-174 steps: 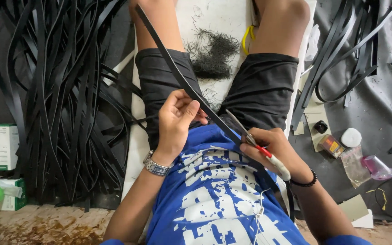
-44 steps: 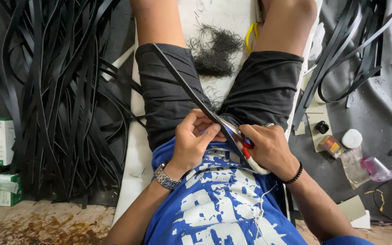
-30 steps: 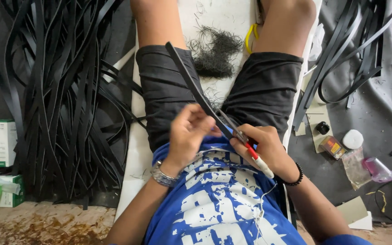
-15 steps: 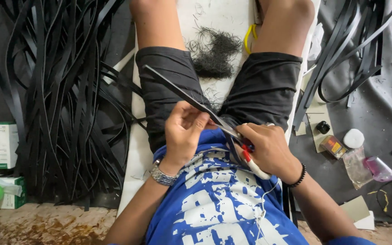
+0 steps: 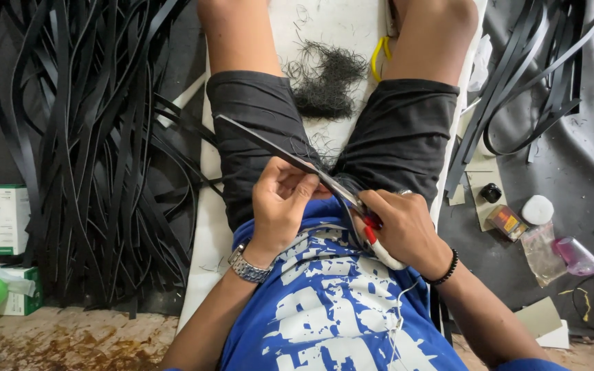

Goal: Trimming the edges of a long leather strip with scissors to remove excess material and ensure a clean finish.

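Two hands meet just above the lap. The left hand [image 5: 280, 206] pinches a long, flat black strip [image 5: 269, 145] between thumb and fingers; the right hand [image 5: 403, 230] is clenched around a cutting tool [image 5: 372, 237] with a red and white handle, its metal end lying against the strip where the two hands nearly touch. The strip runs from there up and left across the left thigh, over dark grey shorts [image 5: 256, 130].

The blade works very close to the left thumb and right over the thigh, so a slip on the smooth, rubbery-looking strip could, I judge, nick a finger or the cloth. The strip is thin and springy and may twist in the pinch, sending the cut off line.

A metal wristwatch [image 5: 249, 264] sits on the left wrist, a dark bead bracelet [image 5: 445, 264] on the right. Farther out, a tuft of fine black shavings [image 5: 324, 82] lies on a white board [image 5: 338, 27] between the knees. Left of it, a large tangle of glossy black strips [image 5: 97, 137] sprawls across the floor.
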